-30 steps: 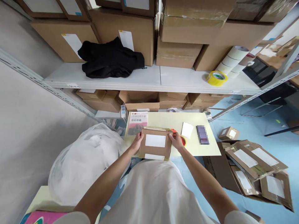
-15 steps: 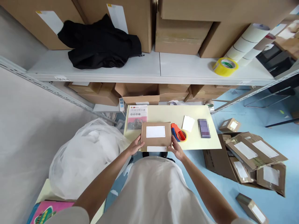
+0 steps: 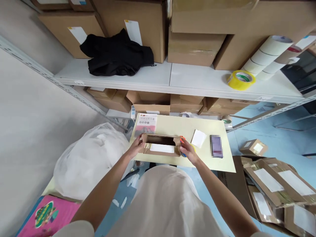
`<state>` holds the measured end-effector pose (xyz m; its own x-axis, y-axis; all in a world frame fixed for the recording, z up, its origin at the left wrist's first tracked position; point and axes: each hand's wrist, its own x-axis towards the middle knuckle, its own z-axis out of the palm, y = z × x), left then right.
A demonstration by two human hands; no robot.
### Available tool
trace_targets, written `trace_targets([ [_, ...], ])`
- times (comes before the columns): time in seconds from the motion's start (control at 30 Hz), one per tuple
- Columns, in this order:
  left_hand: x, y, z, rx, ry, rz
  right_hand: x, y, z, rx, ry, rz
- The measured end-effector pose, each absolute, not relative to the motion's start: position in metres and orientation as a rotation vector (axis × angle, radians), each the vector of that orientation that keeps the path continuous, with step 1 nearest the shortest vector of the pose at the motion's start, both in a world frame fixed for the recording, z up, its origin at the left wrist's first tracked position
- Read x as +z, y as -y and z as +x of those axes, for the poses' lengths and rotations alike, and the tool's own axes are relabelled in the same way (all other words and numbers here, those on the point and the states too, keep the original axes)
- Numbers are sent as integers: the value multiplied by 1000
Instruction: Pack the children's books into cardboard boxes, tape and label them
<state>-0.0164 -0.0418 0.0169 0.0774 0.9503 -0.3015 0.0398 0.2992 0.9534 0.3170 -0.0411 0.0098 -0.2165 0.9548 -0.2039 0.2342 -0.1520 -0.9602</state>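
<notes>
A small brown cardboard box (image 3: 161, 148) is held level between my two hands over the front part of the cream tabletop (image 3: 172, 123). A dark opening shows at its upper side, and a white label is on the side facing me. My left hand (image 3: 135, 147) grips the box's left end, thumb toward me. At the other end my right hand (image 3: 189, 151) is closed on the box. Partly hidden behind that hand is an orange and blue tape dispenser (image 3: 182, 139). Near the left hand lies a printed booklet (image 3: 146, 122), its lower edge covered by the box.
White cards (image 3: 198, 138) and a blurred purple item (image 3: 216, 146) lie to the right. A shelf (image 3: 158, 77) runs above the table with boxes, black cloth (image 3: 118, 54) and yellow tape (image 3: 241, 80). A white plastic bag (image 3: 86, 161) bulges at left; labelled boxes (image 3: 269, 179) fill the right.
The box has been tipped in my hands: its broad labelled face has turned out of view, and a dark opening now shows. The camera view has shifted a little.
</notes>
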Motion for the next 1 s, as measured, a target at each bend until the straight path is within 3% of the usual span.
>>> trace_targets([
  [0.27,14,30,4,626,-1964,1197,11,12,304,1253,1670,-1674],
  [0.47,20,37,2,748,-2293,1650,24,12,304,534,2287,-1552],
  [0.57,28,42,3,552,-2035,2102,38,18,290,236,2717,-1297],
  [0.7,38,38,6,219,-1731,2340,52,23,252,230,3077,-985],
  [0.87,43,22,9,47,-1848,2112,61,10,217,159,3135,-1567],
  [1.0,41,10,4,31,-1891,1971,68,-7,219,208,3079,-1777],
])
